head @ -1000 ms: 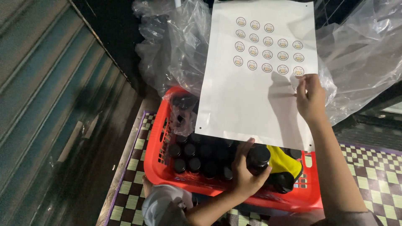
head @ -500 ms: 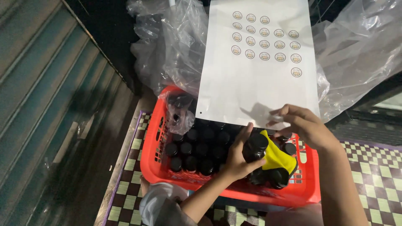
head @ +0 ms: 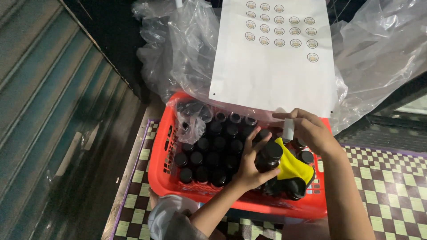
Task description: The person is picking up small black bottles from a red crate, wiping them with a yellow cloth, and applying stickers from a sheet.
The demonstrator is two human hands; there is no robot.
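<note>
Clear plastic sheeting (head: 378, 58) lay crumpled behind a white sticker sheet (head: 271, 75) propped upright. Below it, a red crate (head: 164, 173) on the checkered floor (head: 391, 186) held rows of dark jars, with a yellow cloth (head: 291, 166) among them. Left hand (head: 249, 166) gripped one black-lidded jar (head: 268, 155) over the crate. Right hand (head: 313, 131) pinched a small white sticker (head: 288, 130) just beside that jar.

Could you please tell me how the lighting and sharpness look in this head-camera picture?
Head view: the white sticker sheet is brightly lit, the clear plastic bags show glare, the dark jars in the red basket merge into shadow, and both hands stay fairly sharp.
</note>
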